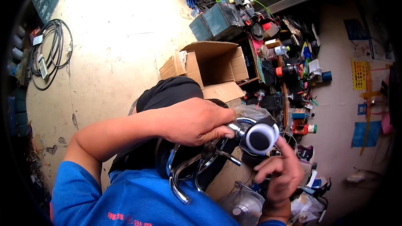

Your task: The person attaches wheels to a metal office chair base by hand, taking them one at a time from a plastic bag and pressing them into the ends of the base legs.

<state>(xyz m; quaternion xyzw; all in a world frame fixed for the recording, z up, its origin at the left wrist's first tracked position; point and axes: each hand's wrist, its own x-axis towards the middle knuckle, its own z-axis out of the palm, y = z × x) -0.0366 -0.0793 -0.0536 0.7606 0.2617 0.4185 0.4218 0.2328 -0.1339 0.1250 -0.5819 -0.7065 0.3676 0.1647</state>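
Note:
Across the middle, my left hand (pixel 197 121) is closed round a chrome tubular fitting (pixel 238 130) in front of my lap. At the fitting's right end sits a round head with a white ring (pixel 273 134) and a dark centre (pixel 259 141). Bent chrome tubes (pixel 180 190) spread below my left hand, against my blue shirt; their exact kind does not show. My right hand (pixel 281 169) is to the right and below the ring. Its index finger reaches up to the ring's right edge, while the other fingers are apart and partly curled, with nothing visible in them.
Beyond my knees stands an open cardboard box (pixel 222 69). Shelves crowded with bottles, tools and dark teal cases (pixel 220 19) line the right. A fan (pixel 243 207) stands low at the right. Coiled black cable (pixel 52 54) lies on the floor at far left.

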